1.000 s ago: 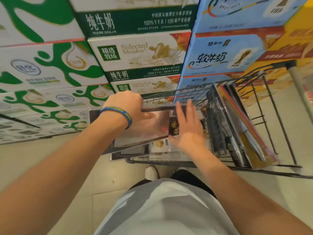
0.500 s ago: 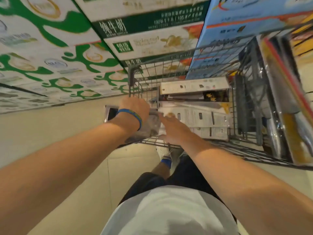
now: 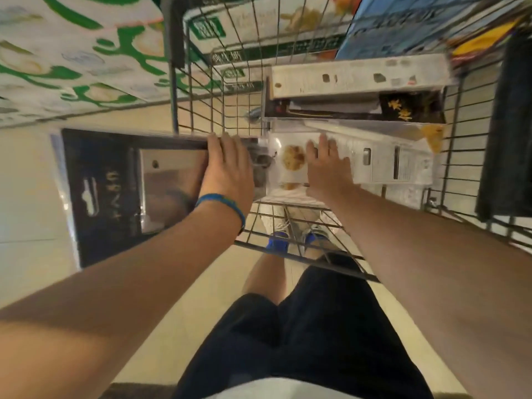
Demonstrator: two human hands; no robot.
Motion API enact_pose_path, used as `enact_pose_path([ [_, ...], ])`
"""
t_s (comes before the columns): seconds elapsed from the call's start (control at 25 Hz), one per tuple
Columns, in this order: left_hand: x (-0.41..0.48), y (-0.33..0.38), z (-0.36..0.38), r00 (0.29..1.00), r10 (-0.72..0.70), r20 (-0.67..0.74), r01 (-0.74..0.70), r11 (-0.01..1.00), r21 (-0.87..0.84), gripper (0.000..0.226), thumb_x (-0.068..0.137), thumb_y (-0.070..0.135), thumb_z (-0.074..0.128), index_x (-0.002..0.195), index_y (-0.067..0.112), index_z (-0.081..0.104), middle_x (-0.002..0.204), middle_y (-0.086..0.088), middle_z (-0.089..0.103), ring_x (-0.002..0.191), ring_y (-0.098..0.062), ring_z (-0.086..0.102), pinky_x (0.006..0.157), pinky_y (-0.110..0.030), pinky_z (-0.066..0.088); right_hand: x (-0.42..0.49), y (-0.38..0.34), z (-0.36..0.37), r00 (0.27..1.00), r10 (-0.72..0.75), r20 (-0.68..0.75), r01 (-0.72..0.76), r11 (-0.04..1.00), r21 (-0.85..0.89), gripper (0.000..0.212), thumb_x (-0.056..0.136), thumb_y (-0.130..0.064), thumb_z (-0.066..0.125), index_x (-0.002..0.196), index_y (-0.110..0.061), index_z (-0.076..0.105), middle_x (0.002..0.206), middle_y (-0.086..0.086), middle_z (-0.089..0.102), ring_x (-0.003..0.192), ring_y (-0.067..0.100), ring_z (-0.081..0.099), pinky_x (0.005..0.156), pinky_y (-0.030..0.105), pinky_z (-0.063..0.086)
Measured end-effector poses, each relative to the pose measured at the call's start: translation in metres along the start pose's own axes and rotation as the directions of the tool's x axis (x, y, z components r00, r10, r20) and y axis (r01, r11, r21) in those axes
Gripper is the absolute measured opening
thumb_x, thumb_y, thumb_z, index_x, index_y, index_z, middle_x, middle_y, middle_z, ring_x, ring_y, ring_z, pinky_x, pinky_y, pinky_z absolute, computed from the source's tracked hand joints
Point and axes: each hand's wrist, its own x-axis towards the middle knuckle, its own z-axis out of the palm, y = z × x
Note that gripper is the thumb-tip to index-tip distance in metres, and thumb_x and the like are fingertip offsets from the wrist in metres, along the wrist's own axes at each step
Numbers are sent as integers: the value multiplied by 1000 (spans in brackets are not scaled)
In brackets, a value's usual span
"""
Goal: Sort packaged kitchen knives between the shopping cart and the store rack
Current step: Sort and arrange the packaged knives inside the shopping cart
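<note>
My left hand (image 3: 229, 171), with a blue wristband, grips the right end of a black packaged cleaver (image 3: 115, 194). The package sticks out to the left past the wire cart (image 3: 198, 90). My right hand (image 3: 328, 168) lies flat, fingers spread, on a clear packaged knife (image 3: 374, 165) inside the cart. More knife packages are stacked behind it: a black one (image 3: 408, 109) and a white one (image 3: 359, 77). Several flat packages (image 3: 478, 41) stand upright in the cart's right section.
Stacked milk cartons (image 3: 72, 53) form a wall behind and left of the cart. A dark panel (image 3: 506, 125) hangs on the cart's right side. My legs and blue shoes (image 3: 277, 243) stand on the tile floor below the cart.
My view has tipped down and closer over the cart. My left hand has drawn the black cleaver package out to the left of the cart; my right hand has moved onto the clear package.
</note>
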Motion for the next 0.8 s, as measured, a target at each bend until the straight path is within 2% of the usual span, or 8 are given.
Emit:
enact_pose_path([
  [0.16, 9, 4, 7, 997, -24, -70, 19, 997, -69, 55, 101, 30, 27, 145, -4, 31, 145, -26, 39, 133, -44, 38, 113, -57, 28, 13, -9, 9, 999, 44, -16, -45, 997, -59, 104, 93, -8, 71, 162, -6, -7, 169, 23, -9, 156, 43, 1, 110, 51, 44],
  [0.36, 3, -5, -2, 998, -47, -44, 39, 983, -179, 60, 103, 36, 29, 150, -1, 28, 153, -22, 31, 141, -42, 27, 116, -57, 20, -4, -13, -4, 996, 92, -8, -91, 996, 22, 97, 84, -11, 76, 158, 0, 14, 157, 19, 27, 145, 38, 32, 94, 43, 54],
  [0.44, -4, -11, -4, 999, 13, -36, -19, 985, -170, 60, 102, 35, 29, 154, 5, 25, 161, -19, 19, 147, -39, 17, 118, -58, 12, -13, -17, -9, 992, 124, -38, -122, 991, 50, 79, 86, -13, 72, 152, -1, 30, 142, 17, 43, 128, 33, 47, 84, 40, 54],
  [0.56, -9, -22, -7, 991, 112, 72, -104, 989, -105, 55, 102, 34, 30, 153, 16, 32, 165, -15, 4, 150, -40, 4, 118, -58, 5, -28, -18, -31, 982, 158, -100, -137, 972, 189, 29, 91, -20, 68, 117, -11, 61, 105, 6, 62, 91, 24, 57, 68, 33, 45],
  [0.6, -7, -28, -10, 987, 139, 85, -128, 985, -116, 52, 101, 33, 34, 151, 19, 37, 165, -14, 9, 149, -39, 9, 118, -56, 8, -34, -16, -40, 976, 186, -117, -155, 960, 231, 17, 93, -21, 66, 108, -14, 66, 93, 2, 62, 82, 21, 56, 65, 32, 43],
  [0.68, -6, -41, -20, 971, 234, 46, -223, 960, -170, 40, 99, 28, 41, 136, 22, 56, 153, -11, 40, 140, -31, 34, 115, -49, 26, -53, -10, -61, 953, 262, -152, -207, 929, 307, 13, 95, -21, 63, 103, -17, 72, 83, 0, 62, 74, 20, 57, 62, 30, 43],
  [0.72, -5, -45, -25, 958, 284, 31, -273, 941, -202, 34, 98, 24, 43, 124, 20, 63, 141, -8, 53, 131, -27, 45, 111, -46, 33, -62, -6, -74, 936, 309, -168, -234, 903, 362, 16, 95, -20, 62, 105, -20, 75, 82, 0, 64, 75, 21, 58, 63, 29, 43],
  [0.8, -9, -47, -31, 941, 340, 10, -331, 921, -206, 28, 97, 20, 46, 118, 19, 64, 130, -4, 59, 124, -25, 51, 108, -44, 38, -79, 5, -102, 901, 385, -199, -240, 826, 511, 24, 93, -18, 62, 110, -26, 78, 92, 3, 73, 84, 25, 65, 67, 28, 44],
])
